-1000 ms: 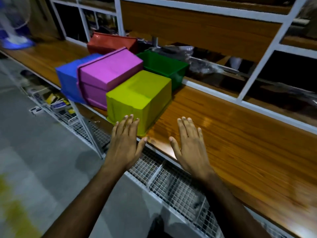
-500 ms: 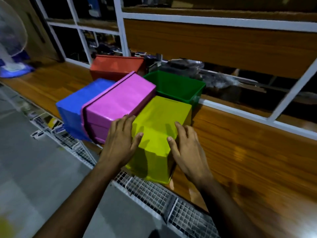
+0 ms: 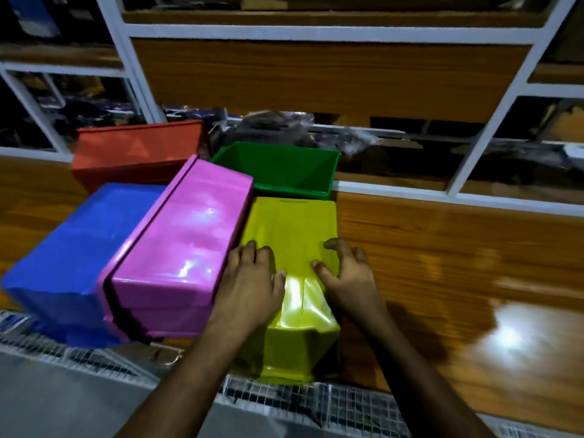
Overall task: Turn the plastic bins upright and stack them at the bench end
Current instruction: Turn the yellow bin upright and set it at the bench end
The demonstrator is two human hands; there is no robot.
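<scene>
We see a yellow-green bin, a glossy pink bin, a blue bin, a green bin and an orange-red bin on a brown wood-grain bench under white-framed shelving.

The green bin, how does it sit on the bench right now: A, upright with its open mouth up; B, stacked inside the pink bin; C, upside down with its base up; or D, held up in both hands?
A: the green bin shows its hollow inside, open mouth up, on the bench.
</scene>
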